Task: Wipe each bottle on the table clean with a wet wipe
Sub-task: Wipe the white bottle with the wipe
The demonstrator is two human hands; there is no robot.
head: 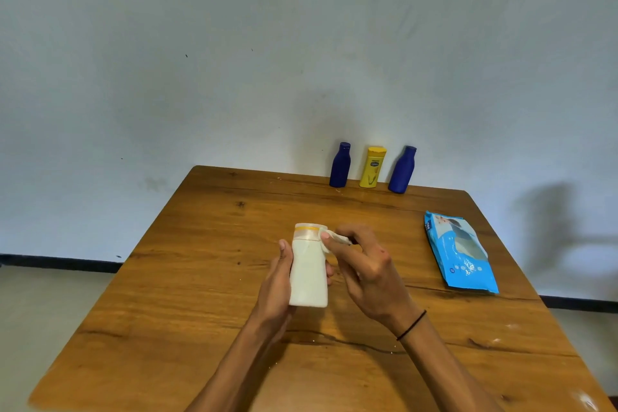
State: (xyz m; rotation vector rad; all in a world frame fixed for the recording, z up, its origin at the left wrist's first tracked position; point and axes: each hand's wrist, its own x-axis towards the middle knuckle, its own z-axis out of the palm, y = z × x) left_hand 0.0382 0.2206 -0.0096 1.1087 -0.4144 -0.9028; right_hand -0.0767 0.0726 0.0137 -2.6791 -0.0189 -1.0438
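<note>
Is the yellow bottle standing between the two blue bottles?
Yes, the yellow bottle stands upright between the left blue bottle and the right blue bottle by the wall.

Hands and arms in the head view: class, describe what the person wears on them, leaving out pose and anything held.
Both forearms are bare, with no sleeves in view and no gloves. The left hand shows no ring, watch or band. The right hand has one item at its wrist: a thin black band, like a hair tie or cord. No other markings can be made out.
</note>
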